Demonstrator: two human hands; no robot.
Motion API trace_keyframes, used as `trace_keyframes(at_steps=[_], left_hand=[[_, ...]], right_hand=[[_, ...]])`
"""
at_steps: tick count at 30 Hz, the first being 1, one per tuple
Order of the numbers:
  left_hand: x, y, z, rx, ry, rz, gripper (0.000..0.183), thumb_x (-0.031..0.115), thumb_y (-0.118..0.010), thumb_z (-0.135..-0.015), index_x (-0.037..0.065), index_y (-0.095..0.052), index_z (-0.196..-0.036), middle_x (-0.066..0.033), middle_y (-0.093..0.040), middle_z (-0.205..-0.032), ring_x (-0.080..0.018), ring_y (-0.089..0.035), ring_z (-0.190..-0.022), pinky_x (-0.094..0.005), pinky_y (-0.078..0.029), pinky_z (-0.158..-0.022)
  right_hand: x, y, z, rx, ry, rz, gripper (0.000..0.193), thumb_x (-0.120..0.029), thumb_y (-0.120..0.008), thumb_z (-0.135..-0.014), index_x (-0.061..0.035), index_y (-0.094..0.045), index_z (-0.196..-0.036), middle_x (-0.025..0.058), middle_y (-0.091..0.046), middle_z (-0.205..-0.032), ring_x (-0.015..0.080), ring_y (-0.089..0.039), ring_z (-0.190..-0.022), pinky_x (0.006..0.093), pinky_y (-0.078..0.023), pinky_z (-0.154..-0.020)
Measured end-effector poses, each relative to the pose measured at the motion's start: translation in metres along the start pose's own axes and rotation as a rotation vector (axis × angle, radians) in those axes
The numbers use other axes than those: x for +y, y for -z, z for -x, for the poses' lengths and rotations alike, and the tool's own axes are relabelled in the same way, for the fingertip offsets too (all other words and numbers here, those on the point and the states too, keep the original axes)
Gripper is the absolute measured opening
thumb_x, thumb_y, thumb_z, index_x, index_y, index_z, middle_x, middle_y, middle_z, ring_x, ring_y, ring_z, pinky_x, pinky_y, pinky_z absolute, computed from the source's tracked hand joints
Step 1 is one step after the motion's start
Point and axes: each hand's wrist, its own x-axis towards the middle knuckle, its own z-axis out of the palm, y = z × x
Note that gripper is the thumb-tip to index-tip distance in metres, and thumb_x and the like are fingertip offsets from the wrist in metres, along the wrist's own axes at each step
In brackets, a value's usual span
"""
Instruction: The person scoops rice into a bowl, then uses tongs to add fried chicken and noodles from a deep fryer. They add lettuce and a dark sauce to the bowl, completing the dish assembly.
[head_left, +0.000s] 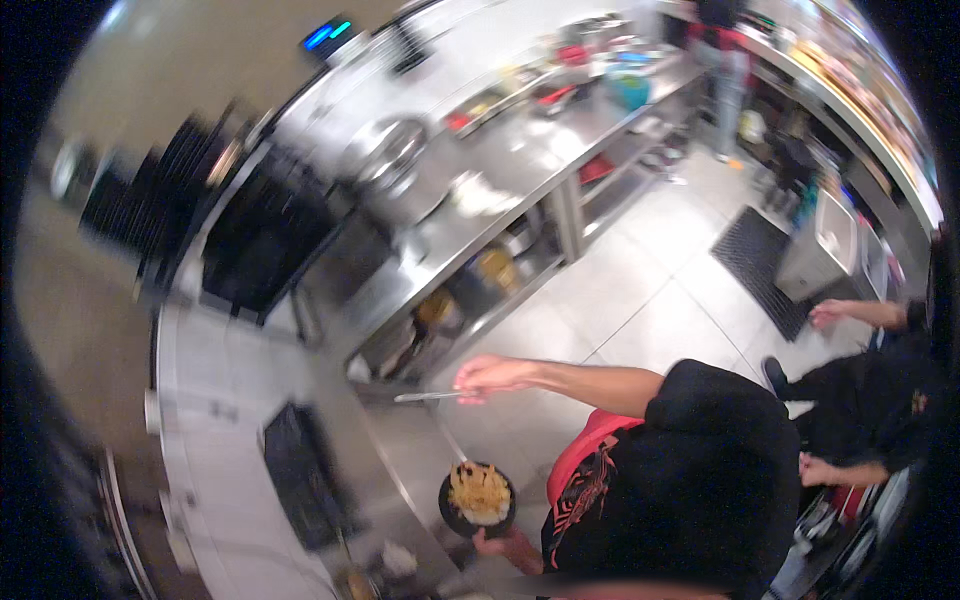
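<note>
- Tiled floor (640, 310), right of centre: open beyond edge of steel counter (545, 145).
- Left hand (500, 543), lower centre: gripping black bowl (451, 511).
- Right hand (490, 375), centre: closed round thin utensil (425, 396).

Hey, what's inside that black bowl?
The black bowl holds a heap of yellowish food, with a whitish patch near one edge. Whatever lies beneath the heap is covered, as is the bowl's bottom; blur hides exactly what the food is.
</note>
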Motion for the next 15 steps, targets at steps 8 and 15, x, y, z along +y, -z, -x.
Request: trace_keyframes(at_steps=[8, 15], left_hand=[[-0.075, -0.304, -0.02, -0.382, 0.36, 0.086, 0.068, 0.034, -0.06, -0.068, 0.002, -0.057, -0.127, -0.0128, -0.061, -0.127, -0.03, -0.06, -0.113, -0.0421, -0.05, -0.093], [-0.157, -0.553, 0.034, -0.837, 0.545, 0.023, 0.074, 0.027, -0.059, -0.066, 0.003, -0.052, -0.136, -0.0123, -0.058, -0.133, -0.0291, -0.057, -0.122, -0.0411, -0.049, -0.099]], right_hand=[[-0.075, 0.231, 0.279, 0.63, 0.102, 0.085, 0.018, -0.008, -0.051, -0.086, -0.0004, -0.064, -0.095, 0.0062, -0.064, -0.085, 0.0102, -0.046, -0.062, 0.0278, -0.041, -0.053], [-0.079, 0.284, 0.325, 1.123, 0.087, 0.378, 0.031, -0.031, -0.051, -0.099, -0.0013, -0.06, -0.096, 0.0037, -0.056, -0.081, 0.0153, -0.051, -0.073, 0.0328, -0.046, -0.063]])
